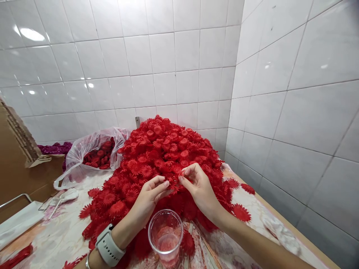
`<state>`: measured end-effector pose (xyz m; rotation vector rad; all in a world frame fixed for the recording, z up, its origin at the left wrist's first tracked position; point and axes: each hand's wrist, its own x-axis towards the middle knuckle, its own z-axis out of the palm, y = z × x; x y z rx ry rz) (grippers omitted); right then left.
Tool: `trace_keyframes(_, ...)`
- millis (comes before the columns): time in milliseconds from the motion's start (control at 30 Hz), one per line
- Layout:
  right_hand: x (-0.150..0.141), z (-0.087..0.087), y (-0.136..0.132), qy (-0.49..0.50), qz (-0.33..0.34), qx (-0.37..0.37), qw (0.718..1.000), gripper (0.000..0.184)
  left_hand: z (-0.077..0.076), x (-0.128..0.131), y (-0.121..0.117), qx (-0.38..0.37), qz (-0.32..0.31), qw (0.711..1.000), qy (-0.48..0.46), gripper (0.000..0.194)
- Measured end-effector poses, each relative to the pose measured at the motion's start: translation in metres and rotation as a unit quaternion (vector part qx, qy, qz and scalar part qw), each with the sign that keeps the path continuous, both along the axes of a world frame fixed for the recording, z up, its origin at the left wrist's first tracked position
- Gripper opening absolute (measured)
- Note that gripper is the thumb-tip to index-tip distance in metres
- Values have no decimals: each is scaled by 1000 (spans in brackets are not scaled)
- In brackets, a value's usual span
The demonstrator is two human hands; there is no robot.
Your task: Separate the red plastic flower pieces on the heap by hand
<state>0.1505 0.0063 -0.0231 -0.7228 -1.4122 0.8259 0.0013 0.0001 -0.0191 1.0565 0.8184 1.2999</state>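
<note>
Just above the cup, my left hand (pixel 153 192) is closed in a pinch on the edge of a red artificial flower (pixel 173 185) with narrow, pointed petals. From the other side my right hand (pixel 198 186) pinches the same flower between thumb and fingers; a small red bit shows at its fingertips. Behind both hands rises a large heap of red artificial flowers (pixel 159 145), which blends with the held one. A clear plastic cup (pixel 165 237) with some liquid in it stands below my hands.
A clear plastic bag (pixel 75 158) of darker red flowers lies left of the heap, near a cardboard box (pixel 25 164) and purple pieces (pixel 56 148). Loose flowers (pixel 241 212) lie to the right on the stained cloth (pixel 254 233). Tiled walls (pixel 185 52) close off the back and right.
</note>
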Motion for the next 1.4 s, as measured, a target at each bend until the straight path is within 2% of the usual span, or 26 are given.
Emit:
trace_keyframes(200,10,0,13,58,-140,-3,988,17,1,-3,1,12,25,1000,13,15)
trace_keyframes(300,18,2,18,9,-175,16,984,12,2,-3,1,12,34,999,18,16)
trace_keyframes(433,18,6,12,-92,-210,78,970,11,3,-2,0,16,28,999,21,15)
trace_keyframes(467,16,6,9,-103,-202,90,970,11,3,-1,-1,17,26,999,23,15)
trace_keyframes(567,9,5,1,-131,-117,126,976,10,4,-1,-2,20,15,999,40,14)
trace_keyframes(633,5,2,-2,-156,-75,163,971,13,5,0,-3,26,-6,998,60,15)
trace_keyframes(733,2,-3,-3,-192,-86,222,952,15,3,0,-3,40,-33,995,83,18)
trace_keyframes(800,2,-5,-2,-201,-103,237,945,15,1,-1,-2,45,-30,995,88,19)
trace_keyframes(1033,3,-9,-1,-189,-90,217,953,14,-3,-3,1,63,-14,989,130,18)
trace_keyframes(1200,3,-6,-3,-154,-71,157,973,9,-1,-2,-1,55,-3,989,134,20)
trace_keyframes(1400,0,-3,-9,-121,-69,83,987,8,-2,0,-2,51,-21,992,112,16)
